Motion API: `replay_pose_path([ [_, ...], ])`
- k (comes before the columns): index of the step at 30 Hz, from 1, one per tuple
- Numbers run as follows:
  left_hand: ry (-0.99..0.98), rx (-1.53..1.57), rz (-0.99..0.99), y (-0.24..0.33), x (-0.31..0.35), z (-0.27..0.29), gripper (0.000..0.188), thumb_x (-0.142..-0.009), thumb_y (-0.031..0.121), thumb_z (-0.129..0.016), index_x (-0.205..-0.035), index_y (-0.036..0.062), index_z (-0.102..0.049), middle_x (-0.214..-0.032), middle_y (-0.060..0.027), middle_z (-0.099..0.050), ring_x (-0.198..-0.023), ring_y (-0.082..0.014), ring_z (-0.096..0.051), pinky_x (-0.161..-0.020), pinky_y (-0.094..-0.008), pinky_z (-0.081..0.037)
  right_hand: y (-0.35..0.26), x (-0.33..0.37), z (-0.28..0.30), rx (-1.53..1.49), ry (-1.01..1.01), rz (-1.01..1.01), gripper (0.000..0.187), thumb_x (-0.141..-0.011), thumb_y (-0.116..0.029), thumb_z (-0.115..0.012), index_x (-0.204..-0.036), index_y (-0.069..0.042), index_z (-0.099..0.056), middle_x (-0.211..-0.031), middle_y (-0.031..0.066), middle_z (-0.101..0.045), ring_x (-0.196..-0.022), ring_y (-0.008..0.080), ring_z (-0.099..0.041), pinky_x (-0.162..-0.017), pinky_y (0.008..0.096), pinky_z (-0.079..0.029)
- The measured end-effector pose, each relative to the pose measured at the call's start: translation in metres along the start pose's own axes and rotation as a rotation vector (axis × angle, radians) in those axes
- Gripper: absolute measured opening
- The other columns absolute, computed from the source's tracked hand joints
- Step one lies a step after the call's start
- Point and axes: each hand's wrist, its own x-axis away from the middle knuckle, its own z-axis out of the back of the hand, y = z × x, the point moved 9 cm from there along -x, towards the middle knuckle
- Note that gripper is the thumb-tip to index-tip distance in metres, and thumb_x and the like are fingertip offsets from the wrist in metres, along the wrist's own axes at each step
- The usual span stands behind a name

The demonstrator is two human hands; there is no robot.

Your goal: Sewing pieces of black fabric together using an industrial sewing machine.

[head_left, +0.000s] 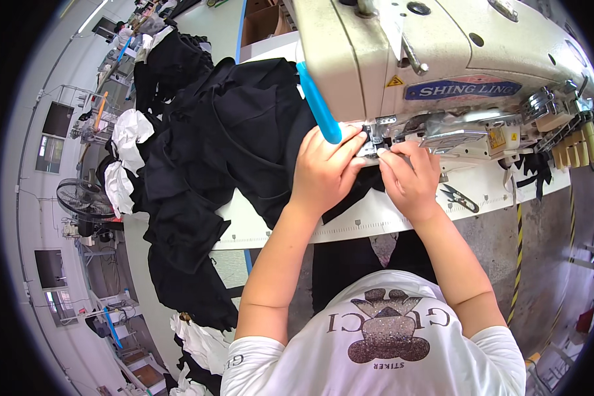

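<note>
In the head view, black cloth [257, 132] lies heaped on the worktop [264, 228], left of the sewing machine [343, 49], and reaches in beneath the left hand [327, 168]. That hand and the right hand [409, 177] have their fingertips close together at the presser foot [376, 135]; I cannot tell whether either grip is closed on the cloth, since the fingers cover it. To sew well here, I would keep the layers flat and edges level, guide lightly instead of pulling, leave slack in the heavy heap, and keep fingertips clear of the needle area. The snips [459, 198] near the right hand are best left off the cloth's path. As for writing, a blue and red nameplate [462, 88] on the machine carries pale capitals, a yellow triangular warning sticker [394, 81] sits beside it, ruler marks line the worktop's front edge, and the white shirt [475, 363] has upside-down lettering around a bear print.
</note>
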Motion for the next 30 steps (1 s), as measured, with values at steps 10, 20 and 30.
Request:
replay_pose_path([
  [10,-0.056,-0.284,0.571,-0.027,0.083,0.002,0.123,-0.065,0.031,-0.098,-0.166,0.0180,-0.027,-0.168,-0.0271,-0.019,-0.154,-0.0477,-0.024,-0.121,-0.0674,-0.021,-0.011,0.038,0.019,-0.096,-0.154,0.028,0.035,-0.071,0.001,-0.075,-0.106,-0.008,-0.075,-0.114,0.0118,-0.065,-0.102,0.0345,-0.060,-0.088,0.0460,-0.048],
  [20,-0.013,-0.677,0.817,-0.160,0.106,0.035,0.090,-0.073,0.030,-0.092,-0.152,0.0201,-0.050,-0.154,-0.0206,-0.042,-0.146,-0.0422,-0.037,-0.117,-0.0644,-0.032,-0.037,0.088,0.015,-0.315,-0.386,-0.028,0.028,-0.078,0.010,-0.069,-0.103,-0.003,-0.070,-0.116,0.0175,-0.063,-0.107,0.0382,-0.060,-0.093,0.0469,-0.048],
  [30,0.549,-0.867,0.827,-0.092,0.263,0.232,0.037,-0.078,0.012,-0.079,-0.113,0.0068,-0.069,-0.110,-0.0135,-0.068,-0.108,-0.0374,-0.062,-0.098,-0.0493,-0.047,-0.024,0.108,0.013,-0.320,-0.477,-0.076,0.020,-0.086,0.011,-0.066,-0.103,0.001,-0.067,-0.112,0.0184,-0.063,-0.105,0.0363,-0.061,-0.090,0.0428,-0.049],
])
